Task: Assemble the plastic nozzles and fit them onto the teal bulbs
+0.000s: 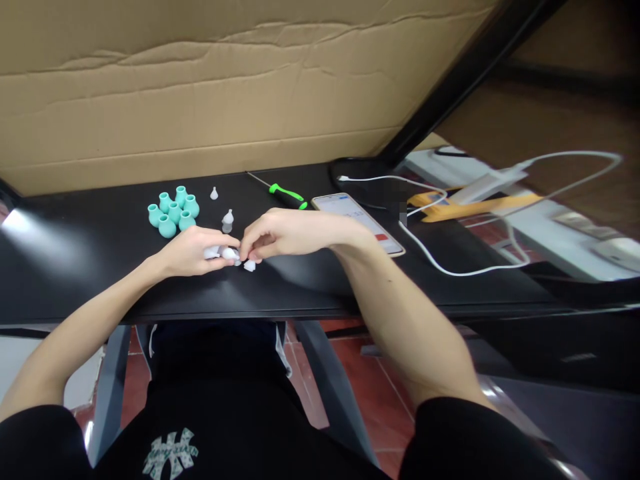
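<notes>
My left hand (193,251) rests on the black table (100,267) with its fingers curled round a small white plastic piece (220,253). My right hand (280,233) meets it from the right, fingertips pinched on the same white piece. Another small white piece (249,265) lies on the table just below my right fingertips. Two more white cone-shaped pieces (227,218) (214,194) stand a little further back. A cluster of several teal bulb-shaped parts (173,211) stands to the back left of my left hand.
A green-handled screwdriver (285,193) lies behind my hands. A phone (359,220) with a lit screen lies to the right, with a white cable (450,267) looping past it. A cardboard sheet (200,87) walls the table's back. Orange-handled tool (470,207) sits far right.
</notes>
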Tool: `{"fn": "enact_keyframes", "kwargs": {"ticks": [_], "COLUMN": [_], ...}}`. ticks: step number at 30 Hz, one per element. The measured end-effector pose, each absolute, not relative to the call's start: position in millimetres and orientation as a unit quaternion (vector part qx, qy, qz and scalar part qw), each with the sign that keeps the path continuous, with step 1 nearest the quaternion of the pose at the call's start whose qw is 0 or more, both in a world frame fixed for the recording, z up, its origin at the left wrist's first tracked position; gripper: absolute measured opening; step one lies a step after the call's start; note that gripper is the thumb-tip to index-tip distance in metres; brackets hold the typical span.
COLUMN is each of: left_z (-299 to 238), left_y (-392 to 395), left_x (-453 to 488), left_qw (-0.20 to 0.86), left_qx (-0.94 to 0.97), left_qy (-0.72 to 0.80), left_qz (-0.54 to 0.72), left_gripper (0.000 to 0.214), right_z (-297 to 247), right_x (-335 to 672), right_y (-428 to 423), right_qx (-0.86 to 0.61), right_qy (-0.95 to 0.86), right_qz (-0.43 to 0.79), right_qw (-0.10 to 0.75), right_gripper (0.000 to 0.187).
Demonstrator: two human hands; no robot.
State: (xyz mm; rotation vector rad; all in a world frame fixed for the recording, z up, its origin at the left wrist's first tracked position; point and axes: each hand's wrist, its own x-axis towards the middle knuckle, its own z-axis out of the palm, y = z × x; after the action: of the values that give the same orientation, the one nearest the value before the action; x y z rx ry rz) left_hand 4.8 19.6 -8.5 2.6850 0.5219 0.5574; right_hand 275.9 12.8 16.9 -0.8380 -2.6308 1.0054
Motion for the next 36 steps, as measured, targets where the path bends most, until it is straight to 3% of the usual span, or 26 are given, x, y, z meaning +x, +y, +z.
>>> {"fn": "enact_keyframes", "kwargs": {"ticks": [7,10,16,19,31,36], "left_z": [-8.1,-3.4,7.1,4.8,-13.4,-17.5], "left_y": [18.3,18.9,21.3,23.7,19.3,15.7], "left_x": [4.9,2.7,-2.2,-0.9,6.9,7.8], "left_qw": [0.187,0.229,0.321,0.35,0.337,0.344], "left_qx": [0.94,0.909,0.746,0.695,0.669,0.661], "left_qy": [0.178,0.186,0.281,0.276,0.286,0.309], "left_qz": [0.224,0.295,0.511,0.564,0.598,0.591], "left_gripper": [0.015,0.015,0.038,0.045,0.042,0.048], "right_z": [19.2,26.9,35.0,27.2,8.6,4.4], "right_x": [277.7,281.3,270.7,257.2,227.1,222.5], "right_y": [12.4,9.5,0.4,0.9,-8.6,-15.1], "right_qx": [-0.272,-0.287,-0.318,-0.313,-0.348,-0.362], "right_qy": [-0.885,-0.86,-0.732,-0.682,-0.662,-0.676], "right_qz": [0.36,0.394,0.395,0.376,0.311,0.223], "right_qw": [0.109,0.15,0.455,0.544,0.587,0.602], "right_gripper": [0.021,0.016,0.023,0.025,0.03,0.017]}}
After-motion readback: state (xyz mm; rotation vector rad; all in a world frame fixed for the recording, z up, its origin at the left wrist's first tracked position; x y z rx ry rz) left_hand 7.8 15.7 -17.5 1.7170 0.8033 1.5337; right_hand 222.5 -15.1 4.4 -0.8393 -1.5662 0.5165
